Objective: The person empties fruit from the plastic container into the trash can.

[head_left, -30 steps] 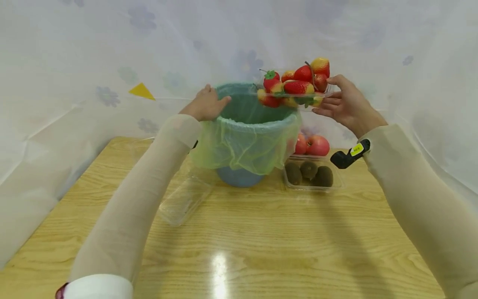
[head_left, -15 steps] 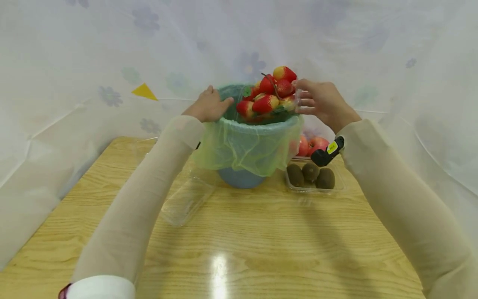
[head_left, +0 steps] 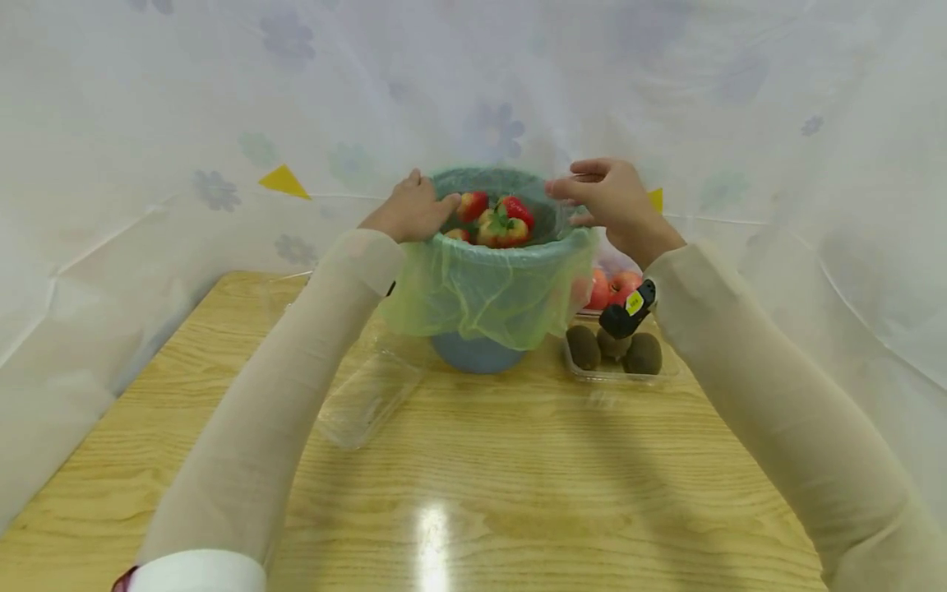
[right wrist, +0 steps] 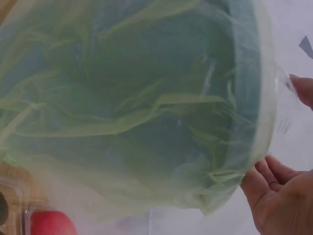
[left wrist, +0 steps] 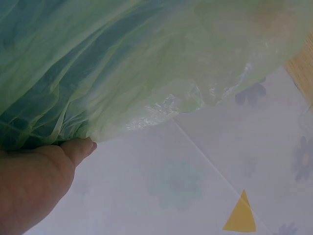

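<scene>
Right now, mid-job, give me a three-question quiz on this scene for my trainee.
1. True or false: the strawberries are inside the bin.
2. Which hand grips the clear tray tipped over the bin? A. left hand B. right hand
3. Fill in: the box right of the bin holds three ____.

Key: 1 true. 2 B; the left hand rests on the bin's rim. 3 kiwis.
</scene>
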